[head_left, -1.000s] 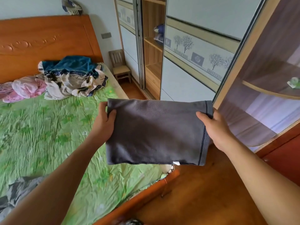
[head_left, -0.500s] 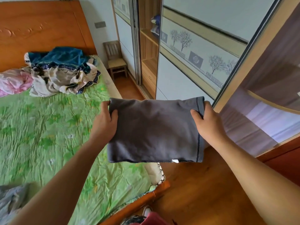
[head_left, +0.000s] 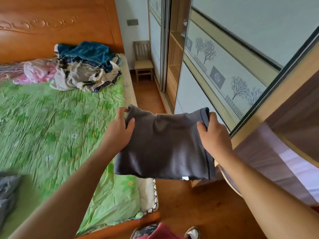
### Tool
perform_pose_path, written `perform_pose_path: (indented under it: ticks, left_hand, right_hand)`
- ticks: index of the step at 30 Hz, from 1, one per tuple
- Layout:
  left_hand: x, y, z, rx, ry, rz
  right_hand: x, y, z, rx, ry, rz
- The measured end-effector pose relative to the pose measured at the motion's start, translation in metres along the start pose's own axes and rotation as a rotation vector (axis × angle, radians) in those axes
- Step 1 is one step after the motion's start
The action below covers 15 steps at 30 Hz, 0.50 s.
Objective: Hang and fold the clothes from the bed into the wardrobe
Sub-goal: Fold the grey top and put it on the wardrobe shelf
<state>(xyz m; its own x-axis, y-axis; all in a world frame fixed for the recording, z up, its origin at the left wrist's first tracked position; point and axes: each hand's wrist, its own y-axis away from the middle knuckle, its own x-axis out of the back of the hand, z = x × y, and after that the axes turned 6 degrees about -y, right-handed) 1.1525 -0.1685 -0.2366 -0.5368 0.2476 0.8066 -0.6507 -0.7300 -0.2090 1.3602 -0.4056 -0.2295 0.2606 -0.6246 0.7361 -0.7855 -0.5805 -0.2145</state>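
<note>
A folded dark grey garment point(head_left: 164, 145) hangs flat in the air between the bed and the wardrobe. My left hand point(head_left: 119, 130) grips its left edge, thumb on top. My right hand point(head_left: 214, 135) grips its right hemmed edge the same way. The wardrobe point(head_left: 224, 54) stands to the right, its sliding doors printed with trees; a gap between the doors shows wooden shelves point(head_left: 174, 54). On the green bedsheet point(head_left: 51, 121) near the headboard lies a pile of blue and cream clothes point(head_left: 86, 68) beside a pink garment point(head_left: 36, 71). A grey garment point(head_left: 6, 192) lies at the left edge.
A small wooden chair point(head_left: 143, 61) stands at the far wall beside the wardrobe. A curved wooden corner shelf unit point(head_left: 290, 135) is at the right. A narrow strip of wooden floor point(head_left: 189, 213) runs between bed and wardrobe. My slippered feet point(head_left: 191, 232) show at the bottom.
The view has swung left and down, showing more of the bed. Both hands have lowered the garment slightly and brought its edges closer, so the cloth sags in the middle.
</note>
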Motion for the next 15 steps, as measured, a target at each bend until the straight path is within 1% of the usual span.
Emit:
perform_pose_path:
  ticks: [7,11,15]
  left_hand:
    - [-0.024,-0.017,0.034,0.083,-0.002,0.032]
    - [-0.031,-0.039,0.041,0.097,-0.017,0.077]
    - [-0.039,-0.068,0.041,0.103,-0.036,0.087]
  right_hand:
    - [0.007,-0.053,0.018,0.054,-0.005,-0.05]
    - [-0.003,-0.081,0.014,0.101,-0.013,-0.052]
    - [-0.014,-0.11,0.015,0.091,-0.042,-0.046]
